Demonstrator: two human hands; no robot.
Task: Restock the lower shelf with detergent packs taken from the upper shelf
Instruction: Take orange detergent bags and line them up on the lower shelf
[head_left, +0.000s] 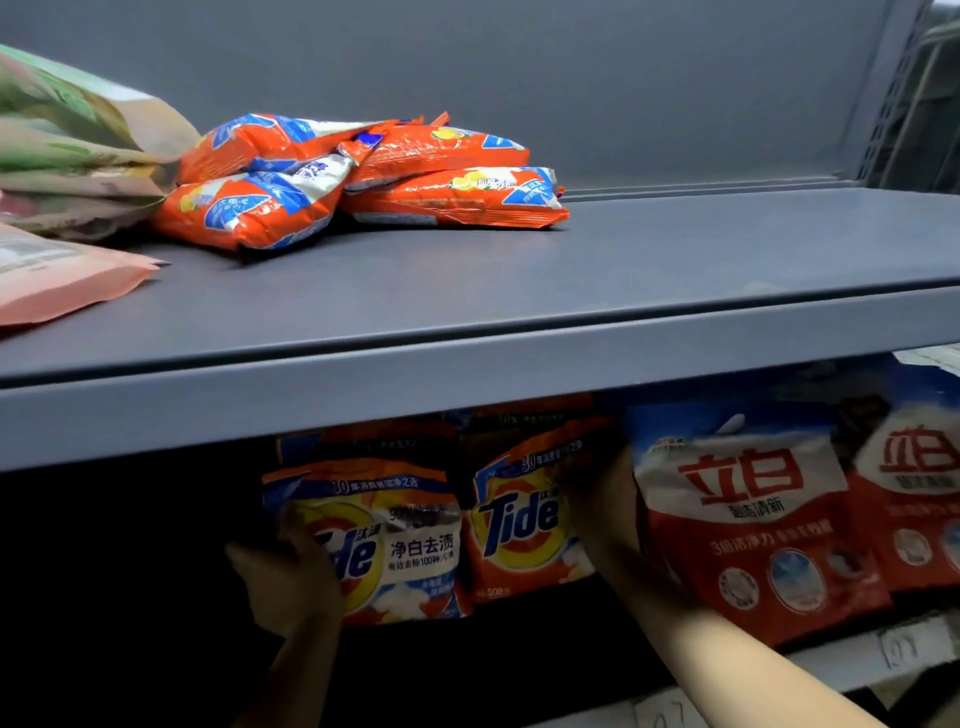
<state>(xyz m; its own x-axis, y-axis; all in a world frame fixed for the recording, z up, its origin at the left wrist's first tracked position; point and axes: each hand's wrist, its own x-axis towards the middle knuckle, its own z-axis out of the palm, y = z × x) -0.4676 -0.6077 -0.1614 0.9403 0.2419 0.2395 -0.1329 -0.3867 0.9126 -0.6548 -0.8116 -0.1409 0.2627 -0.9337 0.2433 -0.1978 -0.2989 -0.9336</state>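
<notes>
Dim, shadowed lower shelf (727, 660) (blurred, bowed edges)

On the upper shelf (571, 291) lay a loose pile of orange detergent packs (358, 176), beside some pale bags (67, 145) at the left. Under it, on the lower shelf (841, 660), two Tide packs stood upright side by side. The left hand (283, 582) held the left Tide pack (384, 540) at its left edge. The right hand (605, 499) was at the right edge of the second Tide pack (519, 519), probably gripping it, but the shadow hid the fingers. Red and white packs (753, 525) stood just beside it on the right.
</notes>
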